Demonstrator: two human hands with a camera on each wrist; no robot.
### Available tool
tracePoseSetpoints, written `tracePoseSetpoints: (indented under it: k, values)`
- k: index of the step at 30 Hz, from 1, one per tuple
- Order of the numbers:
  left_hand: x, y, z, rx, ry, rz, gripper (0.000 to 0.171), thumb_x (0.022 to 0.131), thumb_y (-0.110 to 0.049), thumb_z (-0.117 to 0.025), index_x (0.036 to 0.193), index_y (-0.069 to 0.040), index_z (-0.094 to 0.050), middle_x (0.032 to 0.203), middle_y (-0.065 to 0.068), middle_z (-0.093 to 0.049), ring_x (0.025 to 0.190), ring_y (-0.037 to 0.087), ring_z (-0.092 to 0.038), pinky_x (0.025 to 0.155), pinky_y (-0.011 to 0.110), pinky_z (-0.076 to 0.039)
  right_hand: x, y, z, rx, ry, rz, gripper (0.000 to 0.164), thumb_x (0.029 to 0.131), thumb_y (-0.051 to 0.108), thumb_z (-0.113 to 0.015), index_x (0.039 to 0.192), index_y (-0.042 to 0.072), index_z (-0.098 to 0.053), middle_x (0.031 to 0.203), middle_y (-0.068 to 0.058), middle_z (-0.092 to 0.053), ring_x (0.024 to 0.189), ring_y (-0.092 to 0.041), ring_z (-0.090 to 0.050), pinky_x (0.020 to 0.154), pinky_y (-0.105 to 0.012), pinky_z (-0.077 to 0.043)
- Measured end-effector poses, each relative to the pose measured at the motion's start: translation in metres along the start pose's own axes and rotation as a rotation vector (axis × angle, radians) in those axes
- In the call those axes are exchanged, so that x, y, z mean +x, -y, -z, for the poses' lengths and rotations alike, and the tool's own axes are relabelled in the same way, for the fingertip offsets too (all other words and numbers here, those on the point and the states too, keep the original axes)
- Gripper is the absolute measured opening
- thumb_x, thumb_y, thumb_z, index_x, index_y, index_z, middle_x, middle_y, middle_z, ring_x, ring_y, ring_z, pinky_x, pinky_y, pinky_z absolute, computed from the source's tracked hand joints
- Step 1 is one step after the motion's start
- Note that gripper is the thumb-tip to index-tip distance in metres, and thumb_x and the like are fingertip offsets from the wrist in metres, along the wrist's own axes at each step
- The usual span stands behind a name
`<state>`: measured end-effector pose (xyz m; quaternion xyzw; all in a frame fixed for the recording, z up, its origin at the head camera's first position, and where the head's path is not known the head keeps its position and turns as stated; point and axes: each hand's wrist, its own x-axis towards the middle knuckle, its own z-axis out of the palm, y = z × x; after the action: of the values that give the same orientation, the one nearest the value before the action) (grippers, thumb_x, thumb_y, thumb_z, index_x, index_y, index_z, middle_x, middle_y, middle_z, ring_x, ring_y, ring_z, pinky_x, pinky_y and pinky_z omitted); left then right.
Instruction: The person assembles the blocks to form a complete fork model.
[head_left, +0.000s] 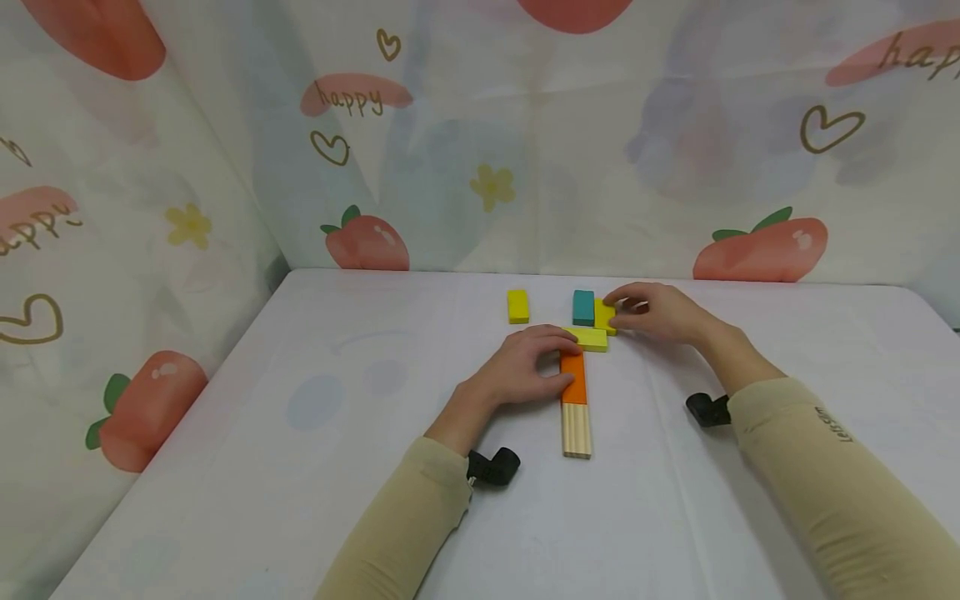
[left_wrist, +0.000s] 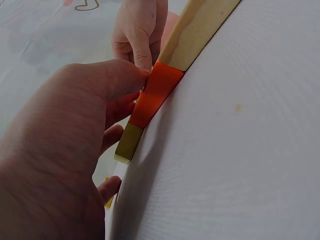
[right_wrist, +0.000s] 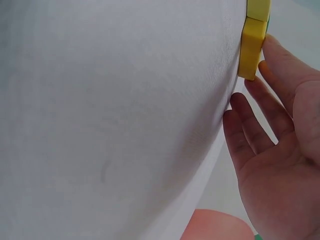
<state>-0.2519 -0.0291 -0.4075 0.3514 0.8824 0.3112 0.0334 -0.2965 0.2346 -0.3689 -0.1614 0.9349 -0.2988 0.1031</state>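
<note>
My left hand (head_left: 521, 362) holds the orange block (head_left: 573, 379), thumb at its left edge and curved forefingers by its far end. A plain wooden block (head_left: 576, 432) adjoins the orange one's near end. Across its far end lies a yellow-green block (head_left: 592, 339), partly covered by the left fingers. Beyond that, a teal block (head_left: 582, 307) stands side by side with a deeper yellow block (head_left: 603, 318). My right hand (head_left: 660, 312) holds this yellow block (right_wrist: 252, 47) at its right side between thumb and forefinger; in the right wrist view the other fingers spread loosely below.
Left of the teal block, a separate yellow block (head_left: 518, 307) lies near the back of the white-covered table (head_left: 390, 483). A patterned curtain (head_left: 540, 167) hangs behind the table. Black wrist cameras (head_left: 495, 468) sit below both hands.
</note>
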Motion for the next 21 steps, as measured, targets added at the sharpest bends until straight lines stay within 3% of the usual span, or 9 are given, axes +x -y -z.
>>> tracePoseSetpoints:
  k: [21]
  values:
    - [0.0000,0.0000,0.0017,0.005,0.010,-0.017,0.033,0.094,-0.026,-0.067,0.126,-0.019,-0.070,0.138,-0.007,-0.057,0.132,0.008,-0.045,0.113,0.026,-0.030,-0.0008,0.0007,0.0000,0.001,0.004,0.004,0.042,0.098,0.021,-0.068,0.135,0.002,-0.060,0.138,-0.024,-0.054,0.122,-0.044,-0.051,0.105,-0.058,-0.042]
